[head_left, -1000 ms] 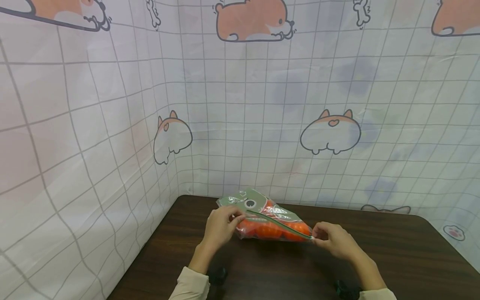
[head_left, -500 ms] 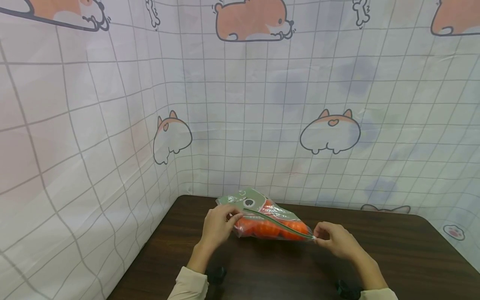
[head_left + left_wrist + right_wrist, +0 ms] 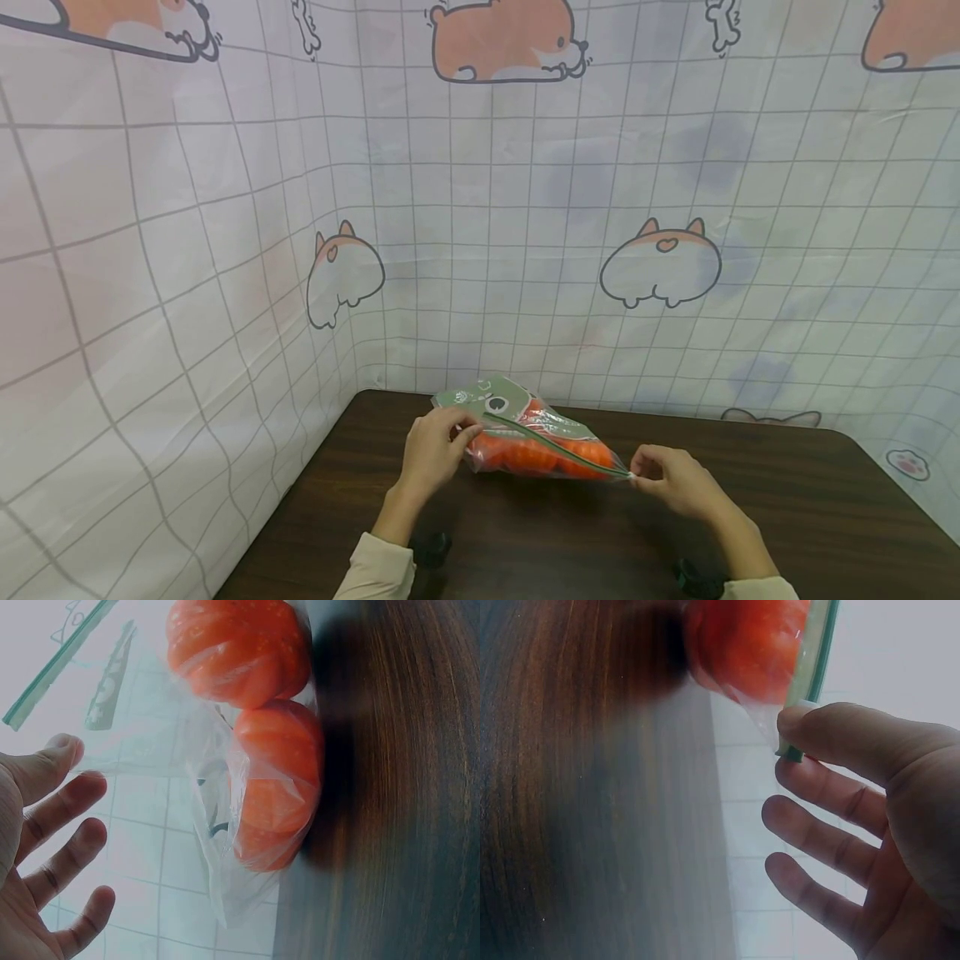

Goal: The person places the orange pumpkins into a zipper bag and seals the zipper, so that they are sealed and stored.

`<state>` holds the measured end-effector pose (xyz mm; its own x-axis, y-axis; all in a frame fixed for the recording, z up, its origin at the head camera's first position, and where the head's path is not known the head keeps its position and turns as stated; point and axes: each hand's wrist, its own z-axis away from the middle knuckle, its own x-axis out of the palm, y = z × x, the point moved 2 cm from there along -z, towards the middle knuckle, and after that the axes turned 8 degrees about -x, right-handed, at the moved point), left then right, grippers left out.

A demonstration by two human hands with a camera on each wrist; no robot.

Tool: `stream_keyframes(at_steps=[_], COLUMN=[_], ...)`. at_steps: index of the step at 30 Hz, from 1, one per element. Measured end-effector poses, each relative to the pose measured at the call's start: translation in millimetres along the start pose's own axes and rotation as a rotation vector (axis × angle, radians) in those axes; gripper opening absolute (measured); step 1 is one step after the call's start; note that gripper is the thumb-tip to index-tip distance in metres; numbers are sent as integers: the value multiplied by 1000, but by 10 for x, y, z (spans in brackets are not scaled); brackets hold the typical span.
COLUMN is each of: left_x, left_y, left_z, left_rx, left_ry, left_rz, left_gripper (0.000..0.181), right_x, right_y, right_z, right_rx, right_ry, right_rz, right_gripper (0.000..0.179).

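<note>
A clear zip bag with a green printed top lies at the back of the table, holding ribbed orange-red pumpkins. Its green zip strip runs slantwise between both hands. My right hand pinches the strip's right end between thumb and forefinger, the other fingers spread below. At the bag's left side, my left hand holds the clear film between thumb and forefinger, close to the strip's other end. Dark stems show through the plastic in the left wrist view.
The dark wood table has rounded back corners. A white grid-patterned cloth with dog drawings hangs behind it and along the left. Small black devices sit at both wrists.
My left hand has shifted slightly left and my right hand slightly right, drawing the zip strip out between them. The bag has moved a little to the left.
</note>
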<state>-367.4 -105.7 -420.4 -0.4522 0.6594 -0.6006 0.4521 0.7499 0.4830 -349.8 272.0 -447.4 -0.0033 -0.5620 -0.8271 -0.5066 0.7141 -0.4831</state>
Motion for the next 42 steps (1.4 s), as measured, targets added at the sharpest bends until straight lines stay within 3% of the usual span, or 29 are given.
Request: stream_keyframes(at_steps=[20, 28, 36, 42], left_x=[5, 34, 39, 36], left_y=[9, 10, 34, 65], left_z=[0, 29, 38, 38], left_rx=[-1, -22, -6, -8], left_ry=[-24, -114, -186, -308], left_rz=[10, 62, 109, 178], left_gripper=[7, 6, 5, 6], right_x=[-6, 2, 0, 15], right_y=[37, 60, 80, 144], right_z=[22, 38, 56, 68], right_rx=[-8, -4, 27, 10], right_ry=[-28, -55, -25, -52], right_rz=[-24, -22, -2, -22], right_gripper=[13, 13, 15, 14])
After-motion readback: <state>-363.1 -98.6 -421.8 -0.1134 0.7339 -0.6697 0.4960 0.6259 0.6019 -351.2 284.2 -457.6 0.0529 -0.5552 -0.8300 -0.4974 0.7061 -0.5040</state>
